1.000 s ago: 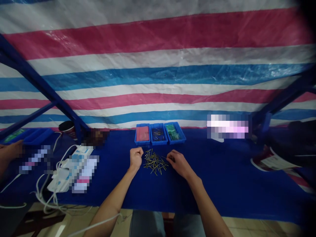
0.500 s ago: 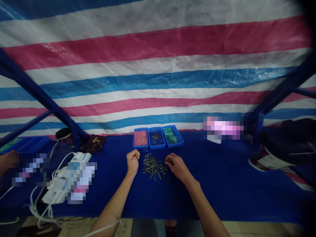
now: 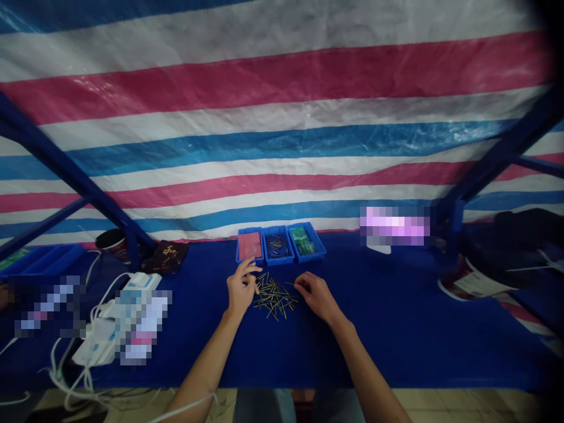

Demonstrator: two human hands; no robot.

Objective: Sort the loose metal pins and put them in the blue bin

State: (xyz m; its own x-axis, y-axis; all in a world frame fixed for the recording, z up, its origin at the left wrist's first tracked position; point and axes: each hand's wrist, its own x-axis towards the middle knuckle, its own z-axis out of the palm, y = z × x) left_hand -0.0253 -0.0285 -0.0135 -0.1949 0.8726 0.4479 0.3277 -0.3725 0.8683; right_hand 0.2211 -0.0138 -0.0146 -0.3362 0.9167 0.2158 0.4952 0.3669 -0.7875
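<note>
Two legs in denim show below the near edge of a blue-covered table. Over the table, the right hand pinches one thin rod between thumb and fingertips, its end pointing left above the cloth. The left hand has some fingers spread, with the thumb at the left edge of a loose pile of brass-toned rods; whether it grips anything, I cannot tell. The pile lies between the hands. Well to the left sits a white power strip. Beyond the pile stand three blue trays side by side: the left tray holds pink pieces, the middle tray dark thin rods, the right tray green packets. Behind hangs a striped tarp.
</note>
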